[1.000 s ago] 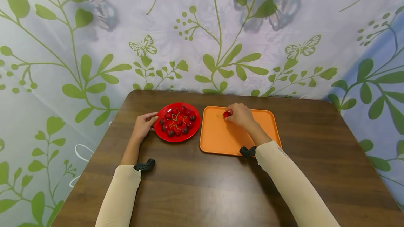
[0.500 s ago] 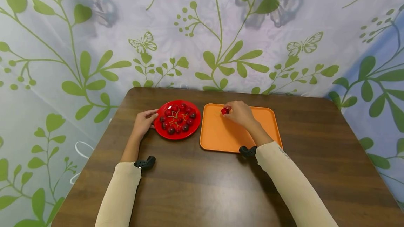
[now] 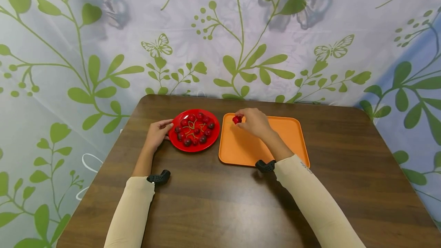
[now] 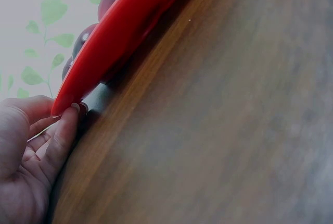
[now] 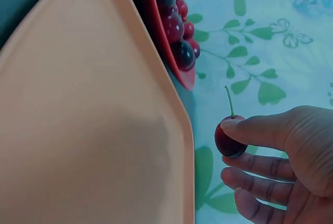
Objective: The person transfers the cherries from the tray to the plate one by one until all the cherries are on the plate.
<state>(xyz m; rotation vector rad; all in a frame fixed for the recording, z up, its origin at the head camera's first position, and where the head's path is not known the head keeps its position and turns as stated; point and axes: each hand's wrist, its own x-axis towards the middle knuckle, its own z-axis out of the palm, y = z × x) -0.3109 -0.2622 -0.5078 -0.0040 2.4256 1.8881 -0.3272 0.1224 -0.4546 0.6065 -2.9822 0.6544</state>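
Note:
My left hand point(image 3: 155, 136) pinches the near-left rim of a red plate point(image 3: 213, 137). In the left wrist view its thumb and fingers meet at the edge of the plate point(image 4: 106, 49). Glossy red and dark cherries with green stems lie on the plate, many stems pointing inward. Between thumb and index finger, my right hand point(image 3: 256, 122) holds one cherry point(image 3: 236, 119) over the far-left part of an orange tray point(image 3: 237, 149). The right wrist view shows that cherry point(image 5: 230, 139) with its stem upward; the other fingers are loosely bent.
Plate and tray stand side by side on a brown wooden table point(image 3: 206, 202), a narrow gap between them. Behind the table hangs a cloth point(image 3: 200, 56) printed with leaves and butterflies. A dark wrist device point(image 3: 265, 166) is on the right wrist, another point(image 3: 159, 178) on the left.
My right hand has carried the cherry leftward across the tray, toward the plate. The left hand stays at the plate's rim. The head view has shifted slightly.

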